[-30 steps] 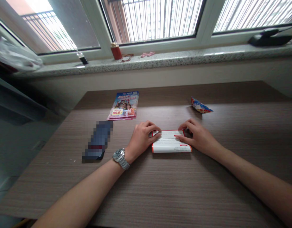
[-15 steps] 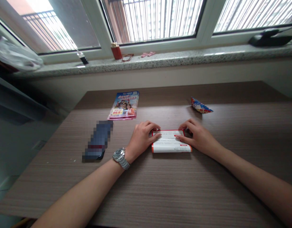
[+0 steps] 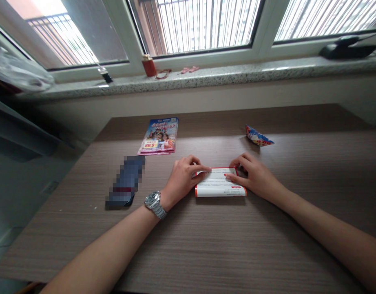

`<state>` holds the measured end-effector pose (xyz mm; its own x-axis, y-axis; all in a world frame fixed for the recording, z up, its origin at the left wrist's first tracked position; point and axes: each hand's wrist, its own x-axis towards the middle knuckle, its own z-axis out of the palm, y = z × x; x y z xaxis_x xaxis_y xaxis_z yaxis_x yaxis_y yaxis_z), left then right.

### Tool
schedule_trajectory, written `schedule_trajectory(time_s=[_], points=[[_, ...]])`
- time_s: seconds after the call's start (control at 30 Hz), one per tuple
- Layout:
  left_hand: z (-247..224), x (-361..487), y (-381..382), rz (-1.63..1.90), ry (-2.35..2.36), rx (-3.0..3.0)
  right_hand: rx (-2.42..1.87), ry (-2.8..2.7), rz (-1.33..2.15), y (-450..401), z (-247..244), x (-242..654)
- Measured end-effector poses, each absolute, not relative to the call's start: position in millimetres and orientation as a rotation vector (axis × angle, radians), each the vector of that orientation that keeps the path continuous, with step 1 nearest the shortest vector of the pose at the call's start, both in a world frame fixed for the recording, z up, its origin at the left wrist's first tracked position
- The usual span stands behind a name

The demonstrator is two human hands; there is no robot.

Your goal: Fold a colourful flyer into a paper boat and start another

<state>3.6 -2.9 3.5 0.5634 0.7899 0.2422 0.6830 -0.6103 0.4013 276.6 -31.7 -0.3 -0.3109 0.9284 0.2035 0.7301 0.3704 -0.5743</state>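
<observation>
Leaflets (image 3: 159,136) behind phone (image 3: 125,181), both on table (image 3: 175,245)

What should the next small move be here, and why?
Probably a gentle press by the left hand along the near edge of the white, red-edged paper: that edge looks bowed, with shadow beneath, while the right hand's thumb already lies on the paper.

Looks like room in home or flat, by window; exact room type unclear. Wood-grain table (image 3: 182,245) near wall. Speckled stone sill (image 3: 218,78), pale window frame (image 3: 266,34); railings (image 3: 191,28) outside. On sill: red container (image 3: 149,66), black device (image 3: 348,48). Curtain (image 3: 19,132) at left. Phone (image 3: 125,181), flyers (image 3: 160,135) on table.
</observation>
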Motion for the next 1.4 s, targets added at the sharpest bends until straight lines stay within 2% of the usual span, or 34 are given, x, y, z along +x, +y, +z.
schedule_trajectory(time_s=[0.9,1.4], points=[[4.5,3.5,-2.7,0.57,1.22,2.545,-1.444,-2.11,0.518,-30.8,-2.9,276.9],[6.3,5.5,-2.6,0.543,1.242,2.603,-1.311,-2.393,0.31,-34.2,-2.9,277.1]])
